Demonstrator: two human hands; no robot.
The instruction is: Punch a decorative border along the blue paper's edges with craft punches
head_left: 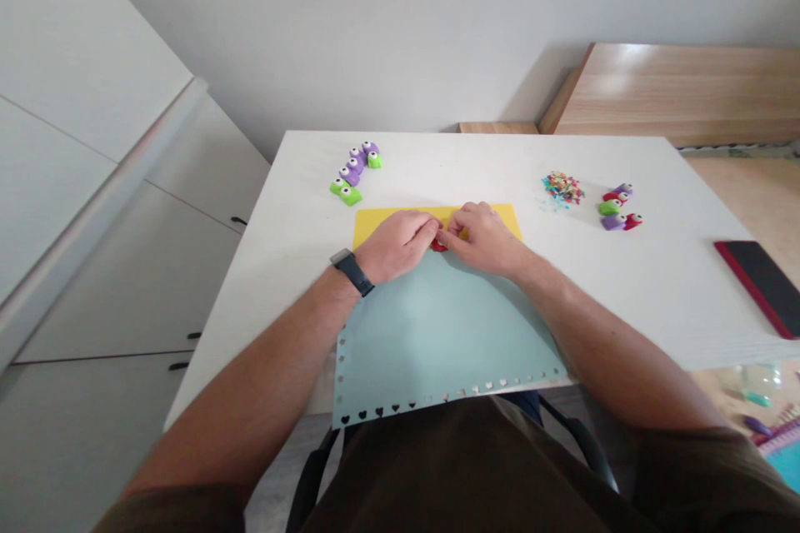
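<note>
My left hand [400, 243] and my right hand [486, 240] meet over the yellow sheet, fingers curled in a pinch. Between their fingertips sits a small red lump [439, 246], mostly covered by the fingers. It looks like the other small eyed figures, but its details are too hidden to make out. Beneath the hands lie a yellow sheet [375, 221] and, nearer to me, a pale blue-grey sheet [437, 333] with shapes punched along its edges. My left wrist wears a dark watch.
At the back left stand several purple and green lumps with bulging eyes [353, 171]. A pile of small colourful bits [563, 187] lies to the right, beside more purple, green and red eyed lumps [616, 208]. A black-and-red flat object [759, 283] rests at the table's right edge.
</note>
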